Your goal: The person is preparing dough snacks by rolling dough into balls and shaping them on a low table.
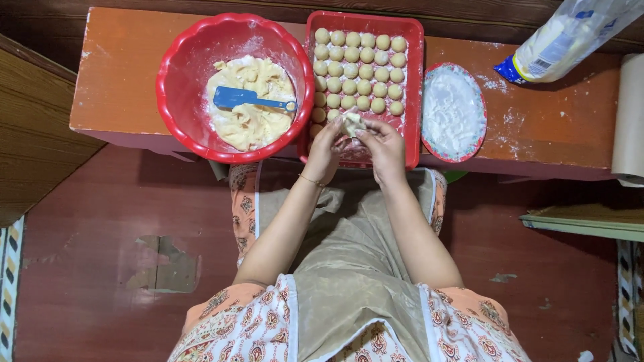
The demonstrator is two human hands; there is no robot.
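My orange tabletop [121,74] carried a red bowl [176,74], red tray [414,74], flour plate [453,112], flour bag [570,37] and paper roll [629,114], with loose flour dusted near the plate.

Red bowl [176,60] holding pale yellow dough [249,124]; blue spatula [243,98]; red tray [414,87]; orange bench [121,74]; floral-patterned orange dress [241,325].

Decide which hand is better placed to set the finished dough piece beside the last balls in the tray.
Probably the right hand: it sits nearer the row ends and the bare corner of the red tray. Both hands grip the dough piece; the left hand is nearer the bowl.
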